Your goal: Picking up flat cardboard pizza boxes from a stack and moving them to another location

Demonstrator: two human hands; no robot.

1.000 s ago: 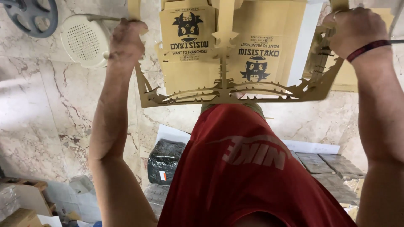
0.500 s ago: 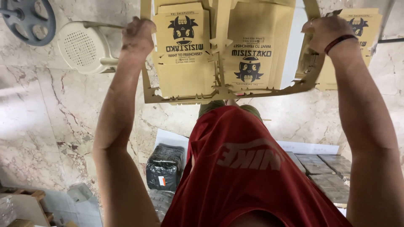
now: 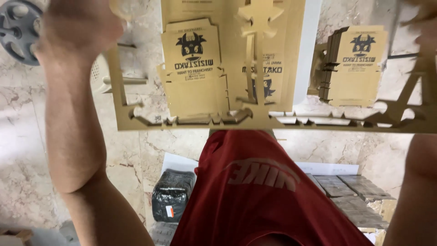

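Note:
I hold a die-cut sheet of tan cardboard (image 3: pixel 273 122) up in front of me with both hands. It is a thin frame with jagged cut edges and printed flat box blanks (image 3: pixel 193 68) still hanging in it. My left hand (image 3: pixel 79 27) grips the frame's left edge at the top left. My right hand (image 3: pixel 421 23) grips the right edge at the top right, mostly out of view. Another printed blank (image 3: pixel 359 64) hangs near the right hand. My red shirt (image 3: pixel 259 191) fills the lower middle.
A marble floor (image 3: pixel 27 150) lies below. A black wrapped bundle (image 3: pixel 173 196) sits beside my legs. Grey stacked sheets (image 3: pixel 355 196) lie at the lower right. A white round fan part (image 3: pixel 102 73) and a grey wheel-like disc (image 3: pixel 18 27) lie at the upper left.
The cardboard sheet has come closer to the camera and now fills more of the view. Both hands have risen toward the upper corners.

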